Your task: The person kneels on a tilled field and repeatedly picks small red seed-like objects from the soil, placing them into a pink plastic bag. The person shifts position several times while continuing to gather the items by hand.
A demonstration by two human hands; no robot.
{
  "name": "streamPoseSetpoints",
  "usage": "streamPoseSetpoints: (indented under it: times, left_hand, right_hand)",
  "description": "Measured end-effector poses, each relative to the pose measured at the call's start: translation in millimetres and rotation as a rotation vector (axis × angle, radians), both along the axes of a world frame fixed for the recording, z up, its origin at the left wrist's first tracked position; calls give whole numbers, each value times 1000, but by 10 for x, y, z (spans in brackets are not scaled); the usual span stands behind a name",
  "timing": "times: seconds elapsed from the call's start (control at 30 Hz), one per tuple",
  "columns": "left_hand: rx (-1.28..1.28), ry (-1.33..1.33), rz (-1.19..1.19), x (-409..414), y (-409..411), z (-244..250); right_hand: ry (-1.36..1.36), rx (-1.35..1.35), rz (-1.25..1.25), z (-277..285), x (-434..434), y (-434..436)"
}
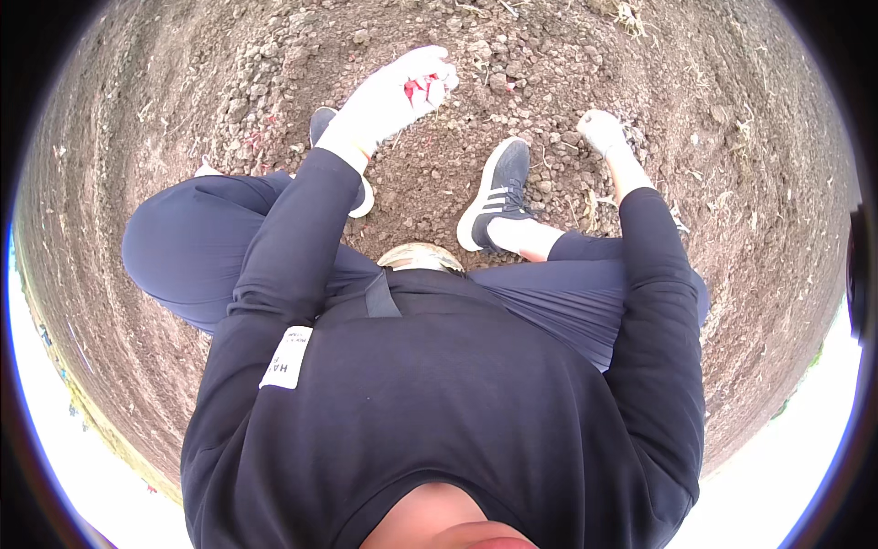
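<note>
My left hand [394,96] looks bright white, overexposed, and is raised over the soil with its fingers curled. In its grasp are several small red pieces [418,89], partly hidden by the fingers; their kind is unclear. My right hand [602,130] is low over the ground at the right, beyond my right shoe, with its fingers bent in. Whether it holds anything is hidden. Around both hands lies brown, cloddy soil [425,185].
A dark sports shoe with white stripes [506,182] stands on the soil, and the other shoe [361,197] is partly behind my left arm. Red bits [254,139] lie scattered at the left. Between my thighs shows a pale rounded object [420,255]. Dry plant stubble [630,19] lies farther out.
</note>
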State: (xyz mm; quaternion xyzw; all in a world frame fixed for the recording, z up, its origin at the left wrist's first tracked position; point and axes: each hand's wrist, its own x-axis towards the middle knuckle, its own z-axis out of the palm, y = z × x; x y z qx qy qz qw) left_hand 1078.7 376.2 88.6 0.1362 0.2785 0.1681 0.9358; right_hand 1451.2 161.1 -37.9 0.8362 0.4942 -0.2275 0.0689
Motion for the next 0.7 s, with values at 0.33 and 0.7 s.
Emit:
streamPoseSetpoints:
  times: [0.33, 0.7]
  left_hand:
    - [52, 56, -76, 180, 10, -57]
    - [63, 109, -2, -52, 81, -46]
  right_hand:
    - [355, -684, 81, -485, -796, -533]
    - [302, -684, 256, -367, -663, -154]
